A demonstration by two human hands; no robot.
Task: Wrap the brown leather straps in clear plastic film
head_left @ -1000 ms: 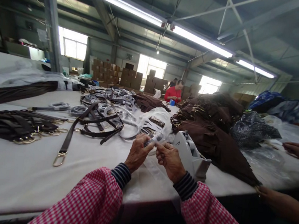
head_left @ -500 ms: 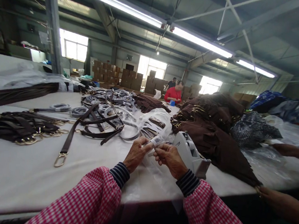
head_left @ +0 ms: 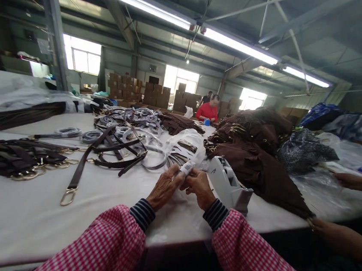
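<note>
The left hand [head_left: 164,187] has its fingers closed round a small plastic-wrapped piece [head_left: 186,167], which sticks up between both hands — the right hand [head_left: 199,186] is half curled against it, its grip hidden. Just right of the right hand stands a white tape dispenser [head_left: 227,183]; just beyond both, a clear bag [head_left: 200,145]. Left of the left hand lies a dark strap [head_left: 79,169]. Well to the right, another person's hand [head_left: 324,229] touches brown fabric [head_left: 257,173] — far ahead, a person in red [head_left: 207,111]
</note>
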